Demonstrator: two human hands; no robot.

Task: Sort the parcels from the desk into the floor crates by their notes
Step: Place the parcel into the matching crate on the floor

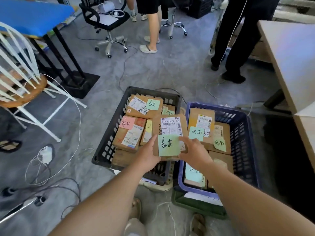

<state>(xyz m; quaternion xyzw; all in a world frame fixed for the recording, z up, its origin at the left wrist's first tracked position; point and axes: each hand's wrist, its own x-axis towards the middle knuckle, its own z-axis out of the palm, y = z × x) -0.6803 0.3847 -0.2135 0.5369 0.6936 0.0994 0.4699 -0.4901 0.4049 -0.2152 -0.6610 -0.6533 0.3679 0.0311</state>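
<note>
- Head view: both hands hold one parcel up in the air, over the spot where the two floor crates meet.
- The parcel is a flat brown cardboard box with soft, worn corners.
- A white label with black bar codes and numbers sits on its top half, on the side away from the grip.
- A green note with dark handwriting sits on its near half, right between the two hands.
- The left hand pinches the parcel's near left edge, with the thumb on top beside the note. The fingers underneath are hidden.
- The right hand pinches the near right edge. Its thumb lies on top and touches the note's corner.
- Left of the grip and below it is the black crate. It holds brown parcels. One has a pink note and one farther off has a green note.
- Right of the grip is the blue crate. Its parcels have green notes too, such as this second green note, but the writing on them is different.
- Far off to the right of the grip is the desk, pale on top.
- Beyond the grip, other people's legs stand on the grey floor.
</note>
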